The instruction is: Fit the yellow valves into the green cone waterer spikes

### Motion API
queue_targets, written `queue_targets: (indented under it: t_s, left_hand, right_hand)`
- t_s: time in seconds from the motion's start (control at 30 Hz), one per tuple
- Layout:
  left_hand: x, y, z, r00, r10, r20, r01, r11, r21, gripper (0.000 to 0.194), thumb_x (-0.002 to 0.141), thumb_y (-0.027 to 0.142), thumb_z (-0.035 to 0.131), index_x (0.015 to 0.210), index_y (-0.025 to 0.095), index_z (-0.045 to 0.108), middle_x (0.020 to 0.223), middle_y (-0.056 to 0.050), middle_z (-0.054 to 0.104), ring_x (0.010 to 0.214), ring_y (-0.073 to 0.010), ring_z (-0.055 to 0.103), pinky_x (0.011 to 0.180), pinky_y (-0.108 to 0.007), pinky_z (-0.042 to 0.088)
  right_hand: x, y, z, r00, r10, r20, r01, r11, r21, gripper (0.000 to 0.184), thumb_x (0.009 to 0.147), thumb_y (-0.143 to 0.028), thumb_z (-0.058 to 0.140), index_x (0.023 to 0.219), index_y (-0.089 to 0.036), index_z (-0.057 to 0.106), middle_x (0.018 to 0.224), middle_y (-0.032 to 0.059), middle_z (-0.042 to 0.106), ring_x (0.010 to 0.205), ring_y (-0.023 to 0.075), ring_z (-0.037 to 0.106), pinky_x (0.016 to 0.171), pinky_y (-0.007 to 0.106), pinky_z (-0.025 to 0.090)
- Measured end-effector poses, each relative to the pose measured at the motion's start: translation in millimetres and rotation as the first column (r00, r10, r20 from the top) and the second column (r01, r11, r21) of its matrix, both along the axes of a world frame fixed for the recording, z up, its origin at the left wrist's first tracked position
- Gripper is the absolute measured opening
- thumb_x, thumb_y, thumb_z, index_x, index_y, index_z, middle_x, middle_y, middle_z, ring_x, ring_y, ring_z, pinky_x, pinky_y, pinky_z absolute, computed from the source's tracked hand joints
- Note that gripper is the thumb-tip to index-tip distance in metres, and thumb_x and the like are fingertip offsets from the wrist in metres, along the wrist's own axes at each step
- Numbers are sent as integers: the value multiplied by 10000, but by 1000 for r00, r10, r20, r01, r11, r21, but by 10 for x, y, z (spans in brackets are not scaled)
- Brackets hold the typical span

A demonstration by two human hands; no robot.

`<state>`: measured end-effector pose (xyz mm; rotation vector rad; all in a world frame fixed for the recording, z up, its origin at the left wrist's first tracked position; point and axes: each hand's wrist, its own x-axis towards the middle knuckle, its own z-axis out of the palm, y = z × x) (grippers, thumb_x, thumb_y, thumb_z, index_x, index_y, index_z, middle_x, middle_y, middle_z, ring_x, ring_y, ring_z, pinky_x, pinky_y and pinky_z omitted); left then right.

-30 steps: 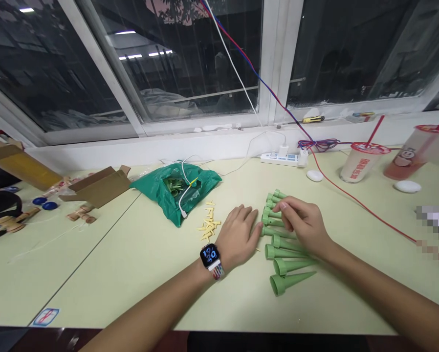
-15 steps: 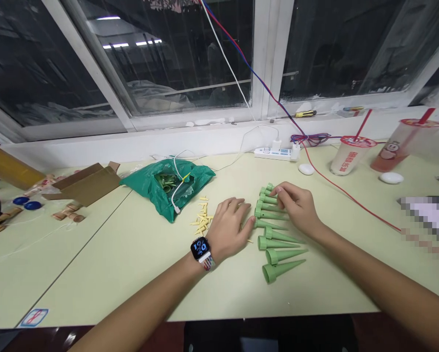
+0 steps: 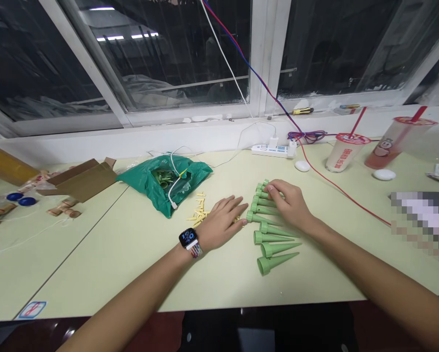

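Observation:
Several green cone-shaped plant watering spikes (image 3: 269, 264) lie in a row on the table, their wide hollow caps toward the left and points toward the right. At the far end of this row, my right hand (image 3: 289, 201) has its thumb and fingers pinched together on a spike; its palm hides the points of some others. My left hand (image 3: 219, 222) rests palm down with fingers spread, left of the row. Partly beneath and beside it is a pile of small yellow pointed tips (image 3: 198, 215). A watch (image 3: 188, 238) is on my left wrist.
A green plastic bag (image 3: 159, 195) with more green pieces stands behind the pile, a white cable across it. Farther back are a power strip (image 3: 271, 150) and two drink cups (image 3: 346, 154). An open cardboard box (image 3: 83, 181) and wooden toys (image 3: 63, 209) sit on the left.
The view has shifted slightly. My left hand has drawn a little to the left, away from the spikes. My right hand stays at the far end of the row.

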<state>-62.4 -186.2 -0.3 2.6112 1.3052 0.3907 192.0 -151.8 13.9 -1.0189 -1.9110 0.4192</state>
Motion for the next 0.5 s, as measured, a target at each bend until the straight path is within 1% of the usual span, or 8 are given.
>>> queue_targets:
  t_s: [0.2, 0.33, 0.5]
  left_hand:
    - [-26, 50, -18, 1000, -5, 19, 5, 1000, 1, 534, 1118, 447, 291, 1542, 226, 528, 1649, -78, 455, 1572, -308, 331, 1296, -517, 308]
    - [-36, 79, -44, 1000, -8, 5, 8, 1000, 3, 553, 1119, 451, 276, 1557, 213, 514, 1661, -78, 440, 1581, -312, 316, 1302, -517, 302]
    - [-61, 92, -32, 998, -60, -16, 60, 998, 6, 573, 1115, 475, 278, 1585, 211, 474, 1676, -87, 413, 1588, -315, 302, 1304, -522, 299]
  right_hand:
    - [16, 40, -35, 1000, -5, 19, 5, 1000, 7, 278, 1064, -298, 445, 830, -223, 575, 784, 24, 634, 777, 205, 588, 746, 341, 413]
    - [24, 52, -53, 999, -4, 50, 3, 999, 38, 270, 1060, -287, 441, 829, -224, 565, 786, 29, 636, 778, 210, 590, 748, 350, 420]
    - [9, 39, -78, 992, 11, 123, -25, 994, 108, 271, 1072, -285, 424, 871, -222, 594, 831, 51, 659, 816, 223, 600, 756, 363, 437]
